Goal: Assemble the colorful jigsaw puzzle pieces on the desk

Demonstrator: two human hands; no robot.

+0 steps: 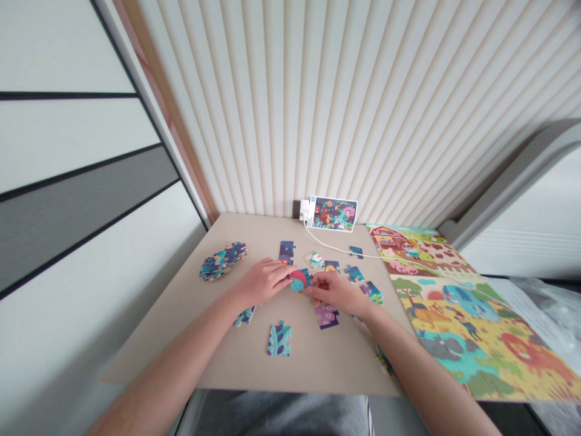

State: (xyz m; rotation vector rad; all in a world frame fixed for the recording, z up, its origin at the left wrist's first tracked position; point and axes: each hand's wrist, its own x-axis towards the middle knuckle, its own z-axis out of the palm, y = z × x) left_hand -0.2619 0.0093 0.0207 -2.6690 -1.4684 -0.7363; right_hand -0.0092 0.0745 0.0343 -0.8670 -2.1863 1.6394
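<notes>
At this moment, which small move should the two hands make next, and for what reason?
Probably a gentle press on the red-and-teal puzzle piece, to check its fit: the left hand and the right hand are both at it, with other loose pieces lying around.

On the beige table [218, 363], the left hand [265, 280] and right hand [333, 290] meet at a red-and-teal puzzle piece [298, 281], fingertips at its two sides. A heap of pieces [222, 261] lies by the left edge, toward the back corner; a teal leaf piece [279, 340] sits nearer the front edge. At the back edge, a picture card [334, 214] leans beside a white charger [304, 210]. Bright animal pictures [481, 339] line the right edge.
</notes>
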